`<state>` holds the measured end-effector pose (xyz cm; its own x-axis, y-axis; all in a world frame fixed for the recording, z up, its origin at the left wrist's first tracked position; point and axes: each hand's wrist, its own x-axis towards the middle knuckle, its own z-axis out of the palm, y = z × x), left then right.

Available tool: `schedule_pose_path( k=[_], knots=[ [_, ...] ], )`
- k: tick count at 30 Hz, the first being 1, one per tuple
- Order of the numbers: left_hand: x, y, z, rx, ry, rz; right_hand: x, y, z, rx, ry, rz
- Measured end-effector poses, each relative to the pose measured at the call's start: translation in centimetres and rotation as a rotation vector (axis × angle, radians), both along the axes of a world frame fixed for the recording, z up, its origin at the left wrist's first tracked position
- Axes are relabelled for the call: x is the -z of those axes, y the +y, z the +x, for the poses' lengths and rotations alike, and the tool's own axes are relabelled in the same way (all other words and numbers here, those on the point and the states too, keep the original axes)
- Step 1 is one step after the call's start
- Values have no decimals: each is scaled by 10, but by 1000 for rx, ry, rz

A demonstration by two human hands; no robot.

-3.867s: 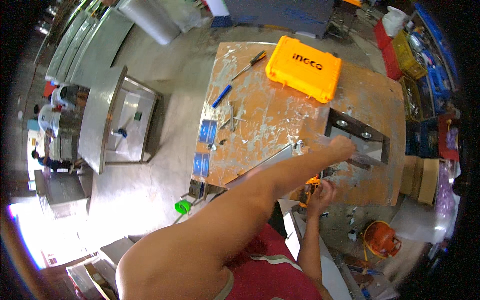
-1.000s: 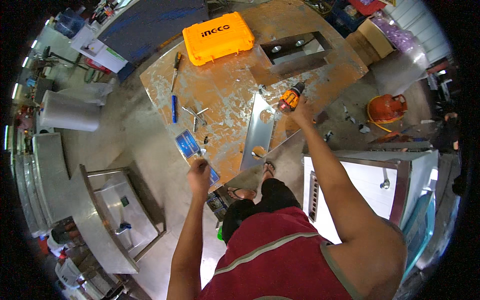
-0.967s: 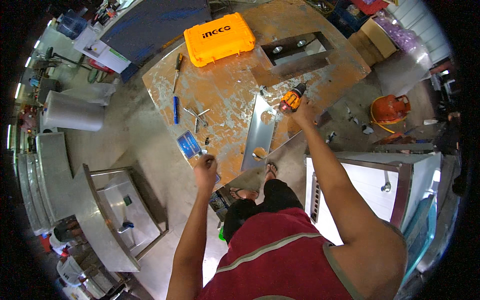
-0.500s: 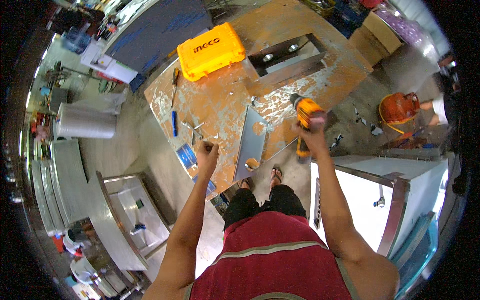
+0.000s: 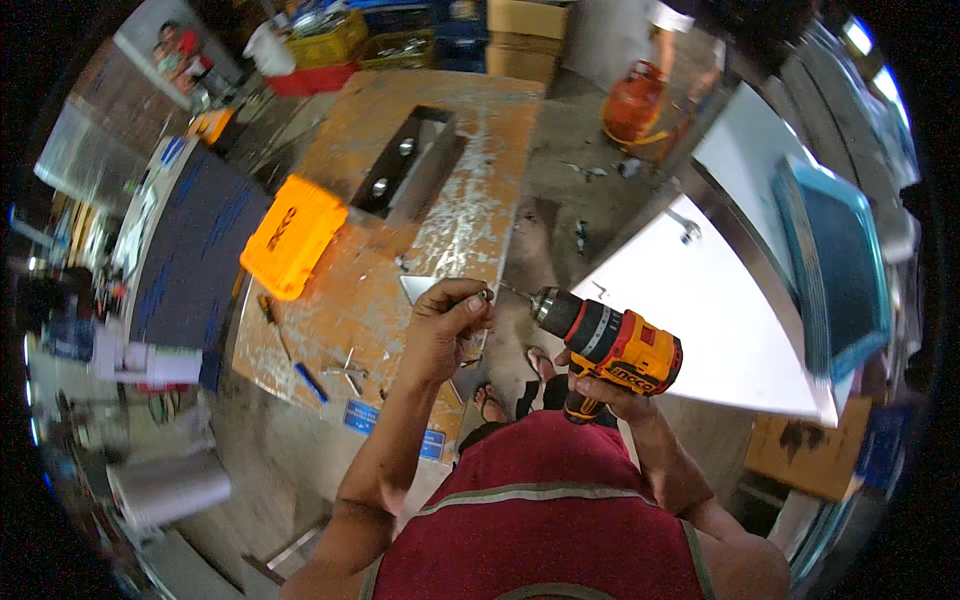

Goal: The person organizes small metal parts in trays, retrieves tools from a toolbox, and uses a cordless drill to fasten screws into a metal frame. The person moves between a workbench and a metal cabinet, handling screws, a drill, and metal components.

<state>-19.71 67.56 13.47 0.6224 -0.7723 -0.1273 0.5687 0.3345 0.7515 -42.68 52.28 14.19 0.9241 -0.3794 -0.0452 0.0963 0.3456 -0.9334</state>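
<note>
My right hand (image 5: 612, 396) grips the handle of an orange-and-black cordless drill (image 5: 628, 348), held up in front of my body. A thin bit (image 5: 515, 291) sticks out of its dark chuck (image 5: 555, 308) toward the left. Close to the bit's tip, my left hand (image 5: 448, 328) pinches a small shiny metal piece (image 5: 487, 294) between thumb and fingers. Its exact kind is too small to tell. Behind that hand lies the grey sheet-metal piece (image 5: 416, 287), mostly hidden.
The worn wooden table (image 5: 480, 215) bears an orange case (image 5: 292, 238), an open metal box (image 5: 415, 165), a screwdriver (image 5: 267, 312), a blue marker (image 5: 311, 383) and blue cards (image 5: 362, 416). A white panelled unit (image 5: 690, 290) stands right. A person's hand (image 5: 667, 50) is near an orange gas cylinder (image 5: 634, 103).
The drill has come up closer to my body and turned to point left. My left hand has risen to meet its bit. The whole view has swung to the right.
</note>
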Motion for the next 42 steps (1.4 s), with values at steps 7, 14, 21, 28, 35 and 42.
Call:
schedule_pose_path(
  k=[7, 14, 21, 28, 35, 42],
  knots=[
    [-32, -26, -42, 248, -144, 140, -2, 42, -78, 213, 33, 67],
    [-63, -58, -97, 370, -598, 297, 40, 36, -148, 345, 191, -40],
    [-110, -117, -198, 619, -822, 315, 78, 1, -228, 238, -350, 509],
    [-84, -168, -335, 792, -948, 197, 144, 2, -306, 124, -797, 1042],
    [-43, -161, -328, 822, -1148, 50, 145, -3, -323, 258, -901, 902],
    [101, -119, -96, 809, -2035, 443, 117, 14, -325, 359, -972, 679]
  ],
)
